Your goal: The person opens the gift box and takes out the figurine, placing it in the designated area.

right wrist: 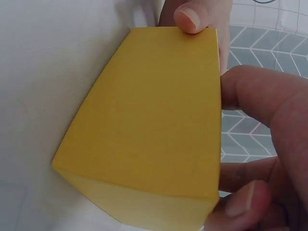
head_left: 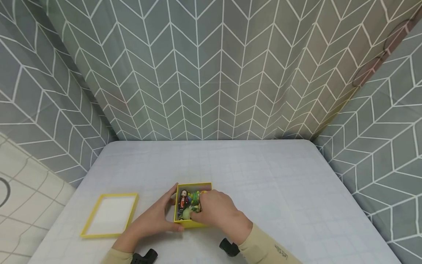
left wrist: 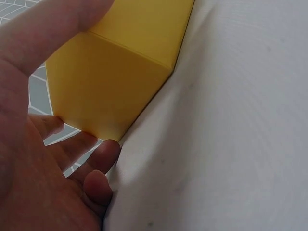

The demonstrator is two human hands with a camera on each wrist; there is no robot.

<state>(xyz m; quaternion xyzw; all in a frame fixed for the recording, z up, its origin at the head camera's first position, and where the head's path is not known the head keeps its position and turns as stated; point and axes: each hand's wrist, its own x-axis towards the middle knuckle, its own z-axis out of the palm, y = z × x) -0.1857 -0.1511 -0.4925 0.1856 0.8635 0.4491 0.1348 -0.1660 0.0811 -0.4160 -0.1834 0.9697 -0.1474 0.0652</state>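
Observation:
An open yellow box (head_left: 194,224) stands on the table near its front, with several small colourful toy figures inside. One figure with dark hair and a red-and-black outfit (head_left: 183,200) lies along the left wall; beside it are green and yellow ones (head_left: 194,198). My left hand (head_left: 156,220) holds the box from the left, thumb at the front wall and fingers at the far corner. Over the right rim, my right hand (head_left: 219,209) reaches in among the figures. Its fingertips are hidden, so I cannot tell whether they pinch a figure.
To the left lies a shallow yellow-rimmed lid (head_left: 108,214), its white inside facing up. A pale cloth covers the table (head_left: 230,161). Patterned grey curtains (head_left: 211,73) hang behind and at both sides.

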